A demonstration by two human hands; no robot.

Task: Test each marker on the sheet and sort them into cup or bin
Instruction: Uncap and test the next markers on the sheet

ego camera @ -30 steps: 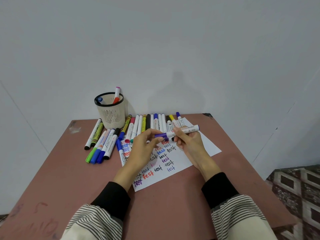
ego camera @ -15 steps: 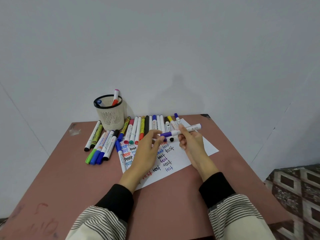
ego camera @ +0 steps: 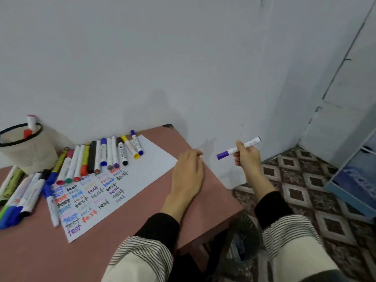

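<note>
**Purple marker held out past the table edge**

Head view: the right hand point(ego camera: 247, 157) is off to the right of the table point(ego camera: 142, 226), above the patterned floor point(ego camera: 317, 180). Its fingers are curled round a purple marker point(ego camera: 238, 147), cap on, cap end pointing left and the white barrel tilted up to the right. The left hand point(ego camera: 188, 171) rests at the table's right edge, fingers loosely bent and holding nothing.

The sheet point(ego camera: 142, 169) lies on the table left of that hand, its near-left part covered with the word "test" in many colours. A row of markers point(ego camera: 101, 155) lies along its far edge, and more markers point(ego camera: 22, 196) lie to the left. The cup point(ego camera: 26, 151) stands at the far left with two markers in it. A mesh bin point(ego camera: 242, 237) stands on the floor below the table's right corner, between the two sleeves.
</note>
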